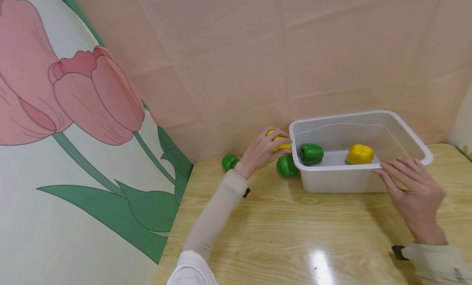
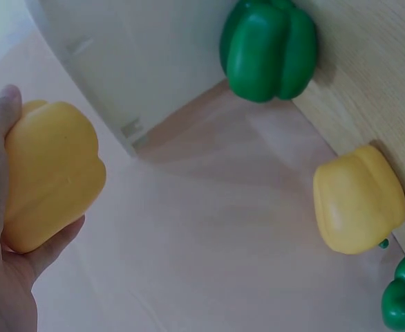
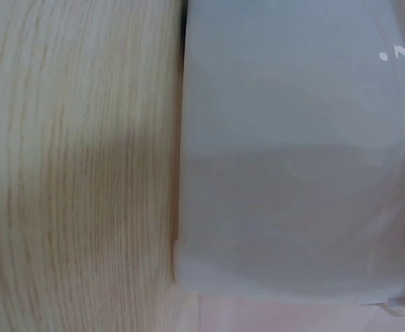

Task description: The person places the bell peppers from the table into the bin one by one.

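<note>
My left hand (image 1: pixel 258 152) grips a yellow bell pepper (image 2: pixel 54 173) by the bin's left rim, raised off the table. My right hand (image 1: pixel 416 195) holds the front rim of the white plastic bin (image 1: pixel 343 182) near its right corner. Inside the bin lie a green bell pepper (image 1: pixel 312 154) at the left and a yellow bell pepper (image 1: pixel 360 154) to its right. Outside, another green bell pepper (image 1: pixel 287 166) sits against the bin's left side. A second loose yellow bell pepper (image 2: pixel 359 200) shows in the left wrist view but is hidden in the head view.
One more green bell pepper (image 1: pixel 230 161) lies left of the left hand, near the table's back edge. The wooden table (image 1: pixel 273 236) meets a pinkish sheet (image 1: pixel 228 80) behind. A wall painted with tulips (image 1: pixel 96 96) borders the left side.
</note>
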### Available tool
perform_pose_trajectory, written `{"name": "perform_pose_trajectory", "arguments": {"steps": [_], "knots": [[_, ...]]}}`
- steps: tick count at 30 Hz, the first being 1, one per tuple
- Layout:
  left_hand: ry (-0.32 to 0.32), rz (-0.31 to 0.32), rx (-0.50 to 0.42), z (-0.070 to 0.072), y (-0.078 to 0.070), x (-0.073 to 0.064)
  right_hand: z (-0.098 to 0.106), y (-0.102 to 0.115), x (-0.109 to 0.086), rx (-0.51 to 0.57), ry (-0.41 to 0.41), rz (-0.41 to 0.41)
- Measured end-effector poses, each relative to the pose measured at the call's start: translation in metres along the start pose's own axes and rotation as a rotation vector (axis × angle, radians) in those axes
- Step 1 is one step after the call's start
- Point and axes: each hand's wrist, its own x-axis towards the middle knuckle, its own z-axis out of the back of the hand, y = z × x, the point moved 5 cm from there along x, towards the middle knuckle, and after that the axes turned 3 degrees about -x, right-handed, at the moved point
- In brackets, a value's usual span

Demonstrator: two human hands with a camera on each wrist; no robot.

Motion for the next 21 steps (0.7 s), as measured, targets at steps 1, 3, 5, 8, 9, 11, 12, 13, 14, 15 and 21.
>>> {"name": "perform_pose_trajectory", "arguments": {"steps": [1,3,5,8,9,11,12,13,14,15,21], "knots": [[-0.005,-0.001,-0.003,0.001,-0.001,0.001,0.0,0.0,0.0,-0.004,0.0,0.008],[-0.011,-0.005,0.002,0.001,-0.002,0.003,0.0,0.002,0.0,-0.015,-0.003,0.023],[-0.009,-0.012,0.012,0.001,-0.004,0.005,0.001,0.004,0.001,-0.03,-0.009,0.044],[0.004,-0.019,0.019,0.0,-0.005,0.008,0.0,0.008,0.002,-0.057,-0.026,0.072],[0.004,-0.019,0.018,0.0,-0.005,0.01,0.0,0.008,0.002,-0.064,-0.034,0.081],[0.002,-0.023,0.009,0.001,-0.006,0.012,-0.001,0.01,0.002,-0.085,-0.049,0.102],[-0.001,-0.025,0.008,0.002,-0.007,0.014,-0.001,0.01,0.002,-0.101,-0.058,0.112],[-0.005,-0.029,0.009,0.002,-0.008,0.015,-0.001,0.01,0.002,-0.116,-0.069,0.118],[-0.009,-0.033,0.012,0.003,-0.008,0.016,-0.001,0.01,0.002,-0.13,-0.078,0.127],[-0.012,-0.037,0.016,0.004,-0.009,0.018,-0.001,0.009,0.002,-0.142,-0.086,0.134],[-0.013,-0.057,0.043,0.002,-0.012,0.025,-0.002,0.007,-0.002,-0.167,-0.104,0.131]]}}
